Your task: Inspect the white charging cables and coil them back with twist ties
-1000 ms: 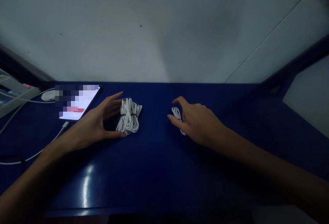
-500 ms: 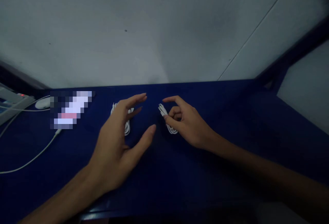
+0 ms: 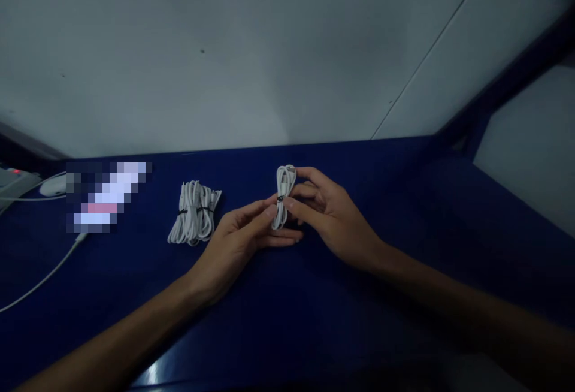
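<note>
White cable bundle [image 3: 283, 197] is clamped by left hand [image 3: 242, 230] and right hand [image 3: 330, 212] near its black tie, I think to keep the loops together; tied cables [image 3: 193, 212] lie at nine o'clock.

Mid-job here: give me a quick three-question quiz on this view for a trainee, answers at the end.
1. True or false: the left hand and the right hand are both on the bundled cable.
2. What colour is the tie around it? A) red B) black C) green
3. Fill in the missing word: the cable pile rests on the table, to the ____ of the bundled cable.

Key: 1 true; 2 B; 3 left.
</note>
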The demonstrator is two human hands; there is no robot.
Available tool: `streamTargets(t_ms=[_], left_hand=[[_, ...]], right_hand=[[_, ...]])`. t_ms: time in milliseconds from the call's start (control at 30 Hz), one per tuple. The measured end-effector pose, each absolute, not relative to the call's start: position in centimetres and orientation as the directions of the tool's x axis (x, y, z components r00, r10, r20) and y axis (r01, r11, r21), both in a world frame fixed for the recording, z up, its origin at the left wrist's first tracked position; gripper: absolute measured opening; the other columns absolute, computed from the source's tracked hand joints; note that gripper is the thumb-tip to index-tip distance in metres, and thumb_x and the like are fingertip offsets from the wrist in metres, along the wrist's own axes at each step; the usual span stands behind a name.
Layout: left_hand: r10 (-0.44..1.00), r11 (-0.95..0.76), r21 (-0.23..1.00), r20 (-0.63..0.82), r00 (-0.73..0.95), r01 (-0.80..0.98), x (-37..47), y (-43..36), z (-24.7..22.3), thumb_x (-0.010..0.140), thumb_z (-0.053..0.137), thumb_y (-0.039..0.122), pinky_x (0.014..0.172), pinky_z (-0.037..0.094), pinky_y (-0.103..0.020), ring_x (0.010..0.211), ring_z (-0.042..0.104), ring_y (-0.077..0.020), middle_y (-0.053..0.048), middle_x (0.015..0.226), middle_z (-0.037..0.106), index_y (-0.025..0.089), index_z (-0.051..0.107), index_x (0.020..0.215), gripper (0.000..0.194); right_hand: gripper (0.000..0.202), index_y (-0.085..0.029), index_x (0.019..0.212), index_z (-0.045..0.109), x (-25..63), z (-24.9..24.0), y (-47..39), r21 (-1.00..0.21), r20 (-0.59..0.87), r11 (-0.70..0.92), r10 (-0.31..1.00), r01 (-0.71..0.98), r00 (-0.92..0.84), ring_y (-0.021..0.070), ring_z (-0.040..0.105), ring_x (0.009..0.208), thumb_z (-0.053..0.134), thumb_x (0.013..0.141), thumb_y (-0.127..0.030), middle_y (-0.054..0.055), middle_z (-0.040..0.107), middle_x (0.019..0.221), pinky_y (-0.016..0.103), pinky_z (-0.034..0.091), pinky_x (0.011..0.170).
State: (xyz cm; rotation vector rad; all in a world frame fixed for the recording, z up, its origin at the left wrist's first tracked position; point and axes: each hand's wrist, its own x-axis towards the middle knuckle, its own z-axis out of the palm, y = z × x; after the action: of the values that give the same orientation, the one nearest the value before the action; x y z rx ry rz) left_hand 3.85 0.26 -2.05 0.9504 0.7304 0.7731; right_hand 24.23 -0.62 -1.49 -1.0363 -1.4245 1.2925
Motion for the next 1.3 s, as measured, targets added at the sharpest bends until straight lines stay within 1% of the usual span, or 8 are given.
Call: streamTargets(t_ms=[133,267,400,500,700,867,1067,1300], left_hand=[[0.810,0.367,0.904,-0.196,0.553,-0.217,3.3,0.4,-2.3,0.106,0.079,0.035,0.099,0.064,-0.037,0.104,0.083,-0.0244,-0.011,0.119,0.085,0.021,0.087,0.129,0.028],[0.780,0.383,0.899,-0.192,0.595,-0.211,3.0,0.6,-2.0,0.107,0.078,0.035,0.090,0.064,-0.030,0.098,0.078,-0.0201,-0.008,0.105,0.083,0.021,0.087,0.126,0.026],[0.783,0.375,0.900,-0.178,0.596,-0.223,3.0,0.4,-2.0,0.108,0.076,0.036,0.090,0.064,-0.028,0.101,0.077,-0.0193,-0.008,0.106,0.082,0.021,0.089,0.120,0.023],[0.791,0.383,0.899,-0.201,0.578,-0.211,3.1,0.3,-2.1,0.106,0.079,0.036,0.099,0.064,-0.035,0.110,0.079,-0.0242,-0.011,0.119,0.083,0.020,0.088,0.117,0.021],[0.794,0.385,0.896,-0.201,0.574,-0.219,3.2,0.2,-1.8,0.102,0.083,0.033,0.103,0.064,-0.039,0.114,0.081,-0.0265,-0.010,0.122,0.085,0.022,0.086,0.119,0.021],[0.774,0.373,0.903,-0.177,0.609,-0.212,3.1,0.2,-1.8,0.106,0.079,0.032,0.099,0.065,-0.034,0.115,0.079,-0.0239,-0.009,0.129,0.084,0.026,0.086,0.127,0.024],[0.762,0.365,0.909,-0.166,0.625,-0.203,3.0,0.2,-1.9,0.111,0.071,0.033,0.098,0.065,-0.031,0.118,0.077,-0.0228,-0.009,0.133,0.082,0.027,0.085,0.133,0.027],[0.761,0.357,0.909,-0.152,0.631,-0.213,2.9,0.1,-1.8,0.112,0.069,0.030,0.095,0.064,-0.028,0.116,0.076,-0.0211,-0.009,0.131,0.082,0.028,0.085,0.135,0.028]], right_hand=[[0.029,-0.027,0.138,0.064,24.7,-1.7,-0.4,-0.985,0.138,0.163,0.948,0.062,-0.288,0.0215,0.076,0.100,0.069,0.110,-0.030,0.004,0.079,0.119,0.041,0.061,0.092],[0.018,-0.026,0.128,0.068,24.6,-2.0,-0.7,-0.936,0.142,0.216,0.954,0.278,-0.263,0.0220,0.072,0.097,0.064,0.112,-0.034,0.004,0.074,0.112,0.041,0.061,0.087],[0.031,-0.027,0.142,0.060,24.1,-2.6,-1.5,-0.879,0.232,0.282,0.958,0.385,-0.171,0.0185,0.069,0.086,0.064,0.111,-0.031,0.004,0.067,0.113,0.039,0.061,0.077],[0.038,-0.029,0.145,0.056,23.9,-2.9,-2.0,-0.823,0.360,0.363,0.928,0.437,-0.092,0.0162,0.064,0.073,0.064,0.108,-0.023,0.002,0.065,0.105,0.037,0.059,0.068],[0.020,-0.028,0.126,0.063,23.8,-2.7,-2.2,-0.804,0.419,0.412,0.904,0.429,-0.081,0.0161,0.067,0.067,0.060,0.108,-0.020,-0.002,0.068,0.088,0.033,0.056,0.058],[0.011,-0.026,0.116,0.067,23.7,-2.6,-2.3,-0.814,0.386,0.392,0.917,0.428,-0.105,0.0187,0.075,0.076,0.059,0.109,-0.022,0.001,0.075,0.093,0.037,0.062,0.069],[0.007,-0.024,0.109,0.067,23.4,-2.5,-2.4,-0.801,0.404,0.406,0.909,0.440,-0.103,0.0152,0.066,0.069,0.062,0.107,-0.020,-0.001,0.072,0.088,0.033,0.054,0.061],[0.004,-0.025,0.108,0.067,23.5,-2.5,-2.3,-0.836,0.358,0.377,0.925,0.399,-0.124,0.0150,0.065,0.070,0.066,0.106,-0.021,-0.002,0.071,0.087,0.033,0.055,0.063]])
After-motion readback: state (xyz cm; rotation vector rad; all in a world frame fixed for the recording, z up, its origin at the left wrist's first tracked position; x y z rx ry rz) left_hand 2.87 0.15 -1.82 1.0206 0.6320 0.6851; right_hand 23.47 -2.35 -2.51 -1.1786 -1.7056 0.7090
